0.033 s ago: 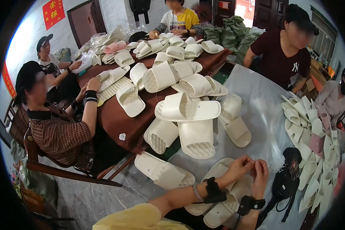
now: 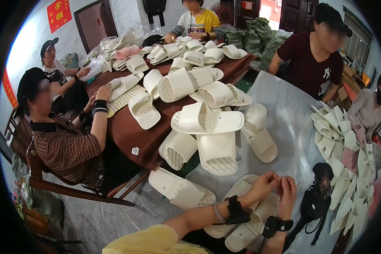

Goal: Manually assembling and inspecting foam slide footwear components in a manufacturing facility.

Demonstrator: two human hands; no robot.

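My left hand point(image 2: 263, 186) and my right hand point(image 2: 288, 191) meet fingertip to fingertip above the grey table. Both sets of fingers are pinched together; whatever is between them is too small to make out. Under my wrists lies a pair of cream slippers, the nearer slipper point(image 2: 258, 224) partly covered by my forearms. Just beyond my hands is a bundle of clear thin plastic strands point(image 2: 298, 156). Another cream slipper point(image 2: 182, 189) rests left of my left forearm, and a single one point(image 2: 260, 134) lies beyond my hands.
Cream slippers are heaped on the brown-covered table point(image 2: 127, 131). A black bag point(image 2: 316, 194) lies right of my right hand, beside a second slipper pile point(image 2: 347, 169). Several people sit or stand around, one point(image 2: 65, 144) at the left, one point(image 2: 311, 59) at the far right.
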